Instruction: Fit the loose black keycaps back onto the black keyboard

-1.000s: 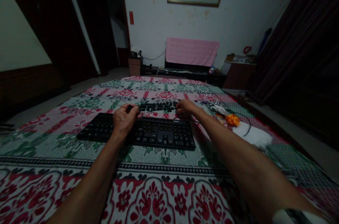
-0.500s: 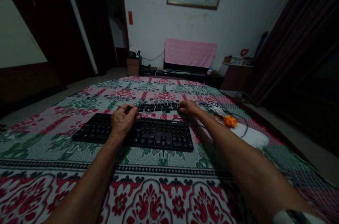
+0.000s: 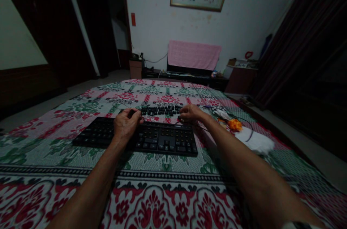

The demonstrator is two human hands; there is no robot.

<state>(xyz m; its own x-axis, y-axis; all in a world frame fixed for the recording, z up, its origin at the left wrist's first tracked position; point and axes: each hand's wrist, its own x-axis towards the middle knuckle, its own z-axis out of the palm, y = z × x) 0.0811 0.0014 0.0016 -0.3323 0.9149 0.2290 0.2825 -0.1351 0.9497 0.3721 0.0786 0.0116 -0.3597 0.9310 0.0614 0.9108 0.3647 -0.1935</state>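
Note:
A black computer keyboard (image 3: pixel 162 138) lies on the patterned cover, with keycaps off part of its right half. Behind it, loose black keycaps (image 3: pixel 159 110) stand in rows. My left hand (image 3: pixel 126 123) is over the keyboard's back edge, thumb and fingers closed together; something dark shows between them, too small to name. At the right end of the rows, my right hand (image 3: pixel 191 113) pinches a small black keycap (image 3: pixel 179 117) at its fingertips, just above the cover.
A black cable (image 3: pixel 249 122) curves at the right past an orange ruffled item (image 3: pixel 234 125) and a white cloth (image 3: pixel 256 140). The patterned cover (image 3: pixel 168 169) spreads under everything. Farther back, a pink towel (image 3: pixel 193 55) hangs over a screen.
My right hand has shifted slightly left and toward me from the right end of the loose keycaps, a dark keycap now showing at its fingertips. The left hand has hardly moved.

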